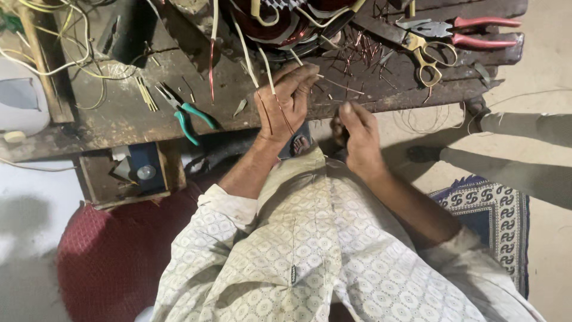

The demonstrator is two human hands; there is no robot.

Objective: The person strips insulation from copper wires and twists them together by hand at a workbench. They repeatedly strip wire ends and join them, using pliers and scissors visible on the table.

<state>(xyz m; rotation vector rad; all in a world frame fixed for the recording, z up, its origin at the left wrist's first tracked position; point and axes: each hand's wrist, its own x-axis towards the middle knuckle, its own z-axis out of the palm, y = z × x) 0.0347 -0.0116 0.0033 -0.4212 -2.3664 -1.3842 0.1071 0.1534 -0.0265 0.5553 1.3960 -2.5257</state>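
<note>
My left hand (287,102) rests at the edge of a dark wooden workbench (119,113), its fingers closed around thin copper wires (271,113) that run down across the palm. My right hand (356,134) hovers just off the bench edge, fingers pinched together on a fine strand I can barely see. Above my left hand sits a round coil of copper winding (280,27) with pale insulating sleeves (245,53) sticking out of it. My forearms come up from a patterned cream shirt.
Green-handled pliers (187,113) lie left of my hands. Red-handled pliers (471,33) and yellow-handled scissors (426,59) lie at the bench's right end among copper offcuts (357,50). Another person's legs (512,149) stand at the right. A red cushion (113,256) and patterned mat (494,214) lie below.
</note>
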